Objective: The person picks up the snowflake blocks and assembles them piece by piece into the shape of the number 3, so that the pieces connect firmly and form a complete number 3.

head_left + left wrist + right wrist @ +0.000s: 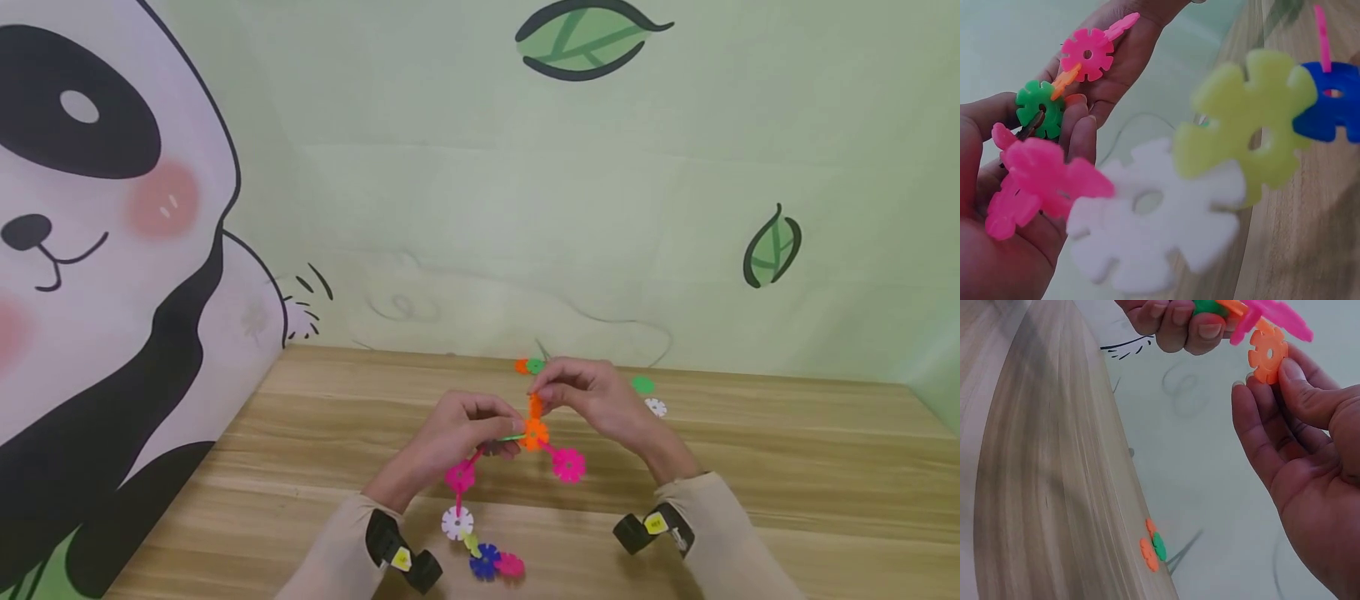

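Panda-printed wall (450, 208) behind a table (300, 500), right fingers (1302, 387) pinching an orange disc (1266, 369) against a chain (453, 477) over the table, left fingers (483, 404) clamped on its green disc (1052, 109), black wrist cameras (633, 533), yellow labels (656, 524) too small to read.

Wall (465, 200): pale green, facing you
Panda print (112, 275): on your left
Leaf prints (585, 42): two, green, black-edged
Surface (810, 442): wood-grained, before you

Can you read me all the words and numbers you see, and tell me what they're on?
Left-wrist yellow label: has dark marks, too small to read.
Right-wrist yellow label: also too small to read.
I see no writing on the flower pieces or the wall.
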`<state>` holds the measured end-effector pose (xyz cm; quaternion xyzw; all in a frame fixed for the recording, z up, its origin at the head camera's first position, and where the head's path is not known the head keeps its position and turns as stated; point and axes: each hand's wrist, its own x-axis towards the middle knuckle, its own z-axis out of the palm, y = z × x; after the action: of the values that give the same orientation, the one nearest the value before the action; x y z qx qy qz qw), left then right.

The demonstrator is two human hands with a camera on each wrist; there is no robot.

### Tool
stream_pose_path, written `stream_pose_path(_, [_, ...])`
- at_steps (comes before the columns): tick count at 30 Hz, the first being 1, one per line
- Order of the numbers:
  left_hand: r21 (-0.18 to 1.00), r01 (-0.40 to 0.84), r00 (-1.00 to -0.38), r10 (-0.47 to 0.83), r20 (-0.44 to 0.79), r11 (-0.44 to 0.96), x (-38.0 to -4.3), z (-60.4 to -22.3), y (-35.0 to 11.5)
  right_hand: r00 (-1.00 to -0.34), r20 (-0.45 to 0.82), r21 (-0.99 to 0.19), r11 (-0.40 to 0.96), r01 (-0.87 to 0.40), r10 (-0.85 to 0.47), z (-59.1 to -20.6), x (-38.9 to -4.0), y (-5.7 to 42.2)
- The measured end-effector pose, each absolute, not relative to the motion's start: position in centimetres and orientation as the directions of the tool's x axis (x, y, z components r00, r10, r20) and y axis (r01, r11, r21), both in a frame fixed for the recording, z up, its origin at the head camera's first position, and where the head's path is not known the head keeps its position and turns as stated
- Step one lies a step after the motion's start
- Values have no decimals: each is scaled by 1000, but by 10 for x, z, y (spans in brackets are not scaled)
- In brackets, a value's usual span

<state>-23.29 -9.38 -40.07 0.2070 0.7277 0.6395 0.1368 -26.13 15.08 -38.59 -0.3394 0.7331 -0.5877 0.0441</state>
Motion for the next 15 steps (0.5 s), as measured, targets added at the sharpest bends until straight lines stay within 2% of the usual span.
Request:
stream_pose_path(8, [988,126,-874,481,68,91,-234,-403,-94,-745,351,-868,101,-486,-567,-386,-261,148])
stream_pose_path(15, [990,132,-899,427,97,54,-235,-403,-94,-786,254,-886,191,-423,-564,-379,-254,152])
